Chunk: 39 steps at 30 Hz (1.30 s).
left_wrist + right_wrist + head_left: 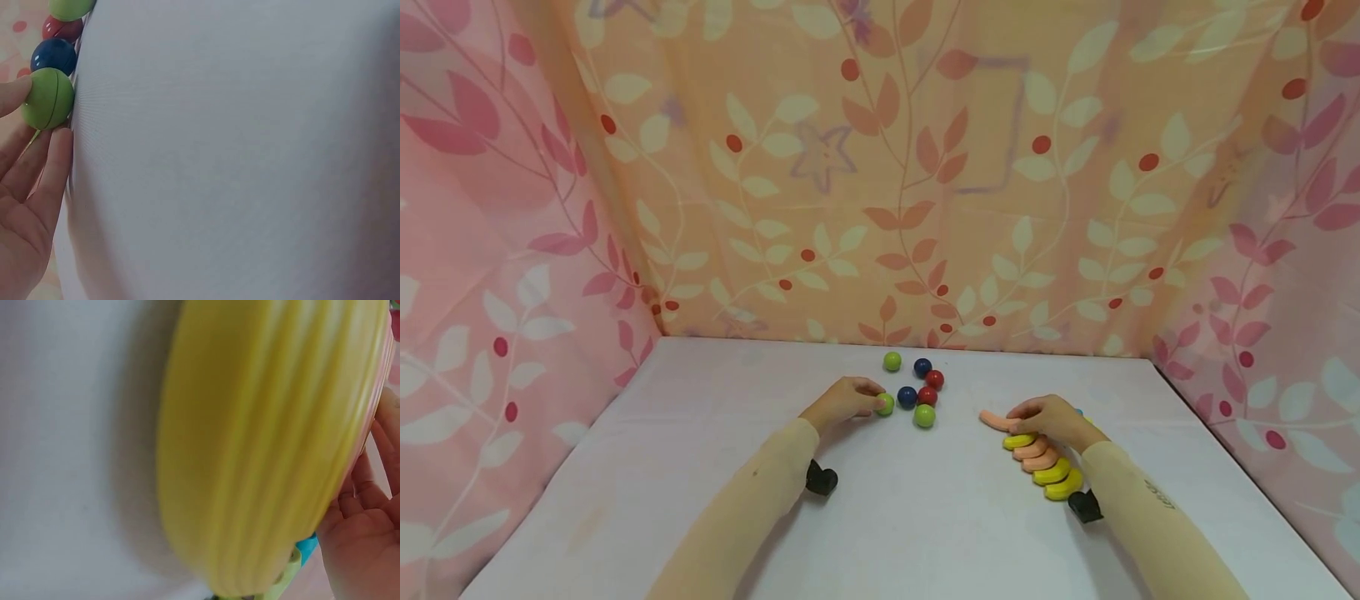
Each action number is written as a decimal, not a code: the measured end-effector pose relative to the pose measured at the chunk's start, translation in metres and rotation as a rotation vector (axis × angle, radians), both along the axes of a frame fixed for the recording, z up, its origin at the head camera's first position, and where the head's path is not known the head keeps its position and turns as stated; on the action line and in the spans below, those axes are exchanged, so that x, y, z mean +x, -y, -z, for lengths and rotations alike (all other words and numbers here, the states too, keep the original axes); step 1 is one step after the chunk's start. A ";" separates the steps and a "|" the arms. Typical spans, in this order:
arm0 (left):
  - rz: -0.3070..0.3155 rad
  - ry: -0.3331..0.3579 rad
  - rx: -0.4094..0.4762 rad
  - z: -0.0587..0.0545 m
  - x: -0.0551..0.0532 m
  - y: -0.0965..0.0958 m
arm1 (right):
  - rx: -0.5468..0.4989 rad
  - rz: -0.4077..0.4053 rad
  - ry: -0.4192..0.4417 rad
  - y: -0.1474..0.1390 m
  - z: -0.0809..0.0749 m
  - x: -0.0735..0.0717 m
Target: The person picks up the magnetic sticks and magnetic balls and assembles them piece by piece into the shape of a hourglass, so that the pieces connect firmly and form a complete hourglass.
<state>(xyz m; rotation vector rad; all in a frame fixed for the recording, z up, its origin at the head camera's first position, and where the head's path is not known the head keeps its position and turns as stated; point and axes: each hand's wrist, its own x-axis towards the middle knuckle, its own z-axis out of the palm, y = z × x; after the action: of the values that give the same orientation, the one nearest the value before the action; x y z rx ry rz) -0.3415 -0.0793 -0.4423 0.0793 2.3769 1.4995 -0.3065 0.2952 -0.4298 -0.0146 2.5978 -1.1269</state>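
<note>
A person in pale sleeves (741,500) works with both hands over a white tabletop (910,533), seven balls to the left and a row of curved pieces to the right. The left hand (844,400) pinches a green ball (888,404) between thumb and fingers at the left edge of the group, low at the tabletop. Two other green balls (924,416), one at the back and one at the front, join two blue balls (907,397) and two red balls (927,397); the nearer blue one sits just right of the held ball.

The right hand (1051,418), fingers bent and nearly together, grips the right end of a pink piece (995,420) at the far end of the row. Two more pink pieces (1040,460) lie side by side below it, with one yellow piece (1019,441) before them and two yellow pieces (1063,486) after, six counted in the row. Beyond the right wrist, a blue item (1079,412) and a yellow item (1088,422) show only in part. A black device (822,479) is worn under each wrist. Leaf-patterned cloth (887,167) stands behind.
</note>
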 end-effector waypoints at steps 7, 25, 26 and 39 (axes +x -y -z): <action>-0.029 0.001 0.089 0.006 0.000 0.002 | 0.077 0.000 -0.060 0.001 -0.003 -0.001; -0.159 0.156 0.573 0.014 0.024 0.020 | -0.098 -0.028 -0.031 0.048 -0.014 0.023; -0.162 0.154 0.576 0.014 0.025 0.020 | -0.109 -0.029 -0.035 0.052 -0.014 0.025; -0.194 0.152 0.600 0.014 0.034 0.021 | -0.281 0.105 -0.029 0.091 -0.016 0.043</action>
<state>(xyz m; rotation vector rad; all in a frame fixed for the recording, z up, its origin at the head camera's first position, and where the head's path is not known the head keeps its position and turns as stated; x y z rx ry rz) -0.3074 -0.1006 -0.4564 -0.1258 1.7880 2.1782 -0.2637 0.2040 -0.4139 0.0435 2.4675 -1.5318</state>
